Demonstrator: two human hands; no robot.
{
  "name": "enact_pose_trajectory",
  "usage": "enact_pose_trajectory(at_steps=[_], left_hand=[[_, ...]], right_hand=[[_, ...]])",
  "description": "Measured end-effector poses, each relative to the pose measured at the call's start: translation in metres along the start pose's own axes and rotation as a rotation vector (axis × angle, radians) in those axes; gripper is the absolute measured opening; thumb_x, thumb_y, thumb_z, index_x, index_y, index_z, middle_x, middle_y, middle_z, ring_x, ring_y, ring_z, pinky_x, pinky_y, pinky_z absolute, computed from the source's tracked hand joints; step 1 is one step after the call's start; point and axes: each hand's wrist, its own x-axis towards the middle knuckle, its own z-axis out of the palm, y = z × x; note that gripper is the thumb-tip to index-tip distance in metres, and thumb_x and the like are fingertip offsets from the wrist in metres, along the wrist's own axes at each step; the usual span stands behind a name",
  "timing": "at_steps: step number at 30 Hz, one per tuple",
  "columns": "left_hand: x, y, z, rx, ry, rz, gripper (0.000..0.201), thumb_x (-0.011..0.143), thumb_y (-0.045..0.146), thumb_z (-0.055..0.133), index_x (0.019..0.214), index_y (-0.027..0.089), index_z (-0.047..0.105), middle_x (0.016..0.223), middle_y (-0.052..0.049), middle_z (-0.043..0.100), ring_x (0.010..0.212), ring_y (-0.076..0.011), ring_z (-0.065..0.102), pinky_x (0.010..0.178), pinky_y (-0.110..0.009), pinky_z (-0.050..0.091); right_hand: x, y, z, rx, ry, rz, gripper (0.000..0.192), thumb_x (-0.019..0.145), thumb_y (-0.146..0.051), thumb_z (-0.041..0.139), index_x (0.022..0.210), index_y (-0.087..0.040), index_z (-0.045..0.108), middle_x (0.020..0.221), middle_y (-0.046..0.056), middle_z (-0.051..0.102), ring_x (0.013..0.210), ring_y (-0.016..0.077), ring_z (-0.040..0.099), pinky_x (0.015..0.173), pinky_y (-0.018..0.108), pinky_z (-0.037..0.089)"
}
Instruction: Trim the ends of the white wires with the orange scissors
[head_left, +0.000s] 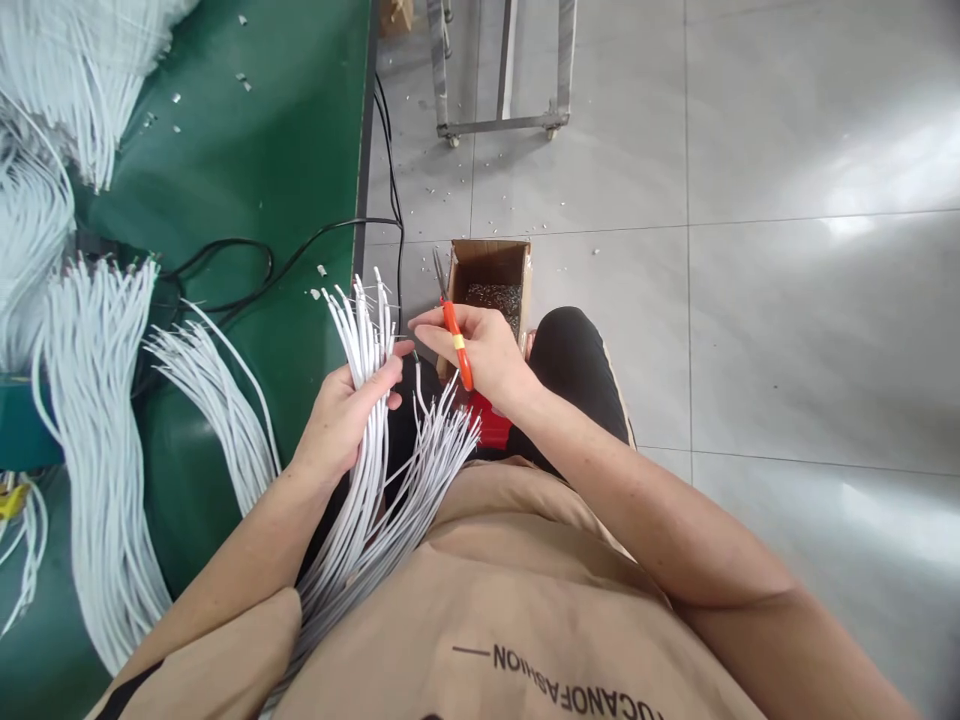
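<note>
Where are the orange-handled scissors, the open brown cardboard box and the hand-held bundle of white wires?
orange-handled scissors point(457, 350), head view, handle.
open brown cardboard box point(489, 254), head view, far inner wall.
hand-held bundle of white wires point(365, 330), head view, upper strands.

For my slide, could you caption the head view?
Left hand grips white wires; right hand holds orange-handled cutters over a cardboard box.

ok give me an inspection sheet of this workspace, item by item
surface: green table, partly covered.
job's things: white wire bundle, stripped ends up; orange-handled cutters.
clutter: more white wire bundles on the table; small offcuts on the table, more on the floor.
grippers: left hand grips the bundle; right hand holds the cutters, fingertips at a wire end.
cables: black cables loop across the table and hang off its edge.
surroundings: open cardboard box of dark scraps on the floor by the knee; wheeled metal frame beyond.
</note>
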Motion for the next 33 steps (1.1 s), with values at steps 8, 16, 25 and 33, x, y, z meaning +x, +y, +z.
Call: enact_pose_trajectory(at_steps=[8,16,25,33], left_hand=[[0.004,-0.003,-0.003,0.029,-0.010,0.048,0.025,0.070,0.036,0.075,0.083,0.015,0.068,0.069,0.001,0.062,0.065,-0.0090,0.055,0.065,-0.021,0.044],[0.006,-0.001,-0.003,-0.041,-0.017,0.007,0.030,0.066,0.030,0.079,0.088,0.017,0.064,0.075,0.002,0.065,0.071,-0.0103,0.061,0.072,-0.023,0.046],[0.005,0.002,-0.001,0.041,-0.034,0.048,0.030,0.066,0.028,0.077,0.086,0.017,0.058,0.071,0.001,0.063,0.065,-0.0119,0.061,0.062,-0.024,0.045],[0.003,0.003,0.001,0.052,0.038,0.080,0.031,0.065,0.028,0.077,0.086,0.018,0.056,0.089,-0.001,0.065,0.069,-0.0123,0.063,0.059,-0.023,0.045]], right_hand=[[-0.002,-0.002,0.008,-0.260,0.048,-0.085,0.016,0.076,-0.029,0.058,0.074,-0.014,0.065,0.072,0.000,0.062,0.062,0.0093,0.049,0.061,0.024,0.039],[-0.005,0.000,0.000,0.152,-0.106,0.069,0.022,0.074,-0.034,0.064,0.065,-0.015,0.060,0.057,-0.004,0.051,0.056,0.0074,0.043,0.059,0.023,0.037],[-0.003,0.005,0.004,0.202,-0.267,0.044,0.029,0.073,-0.043,0.067,0.075,-0.015,0.065,0.063,-0.002,0.060,0.064,0.0098,0.054,0.064,0.024,0.042],[-0.011,0.015,-0.010,-0.808,-0.061,-0.106,0.030,0.079,-0.040,0.058,0.062,-0.015,0.056,0.070,0.002,0.058,0.062,0.0112,0.049,0.060,0.026,0.033]])
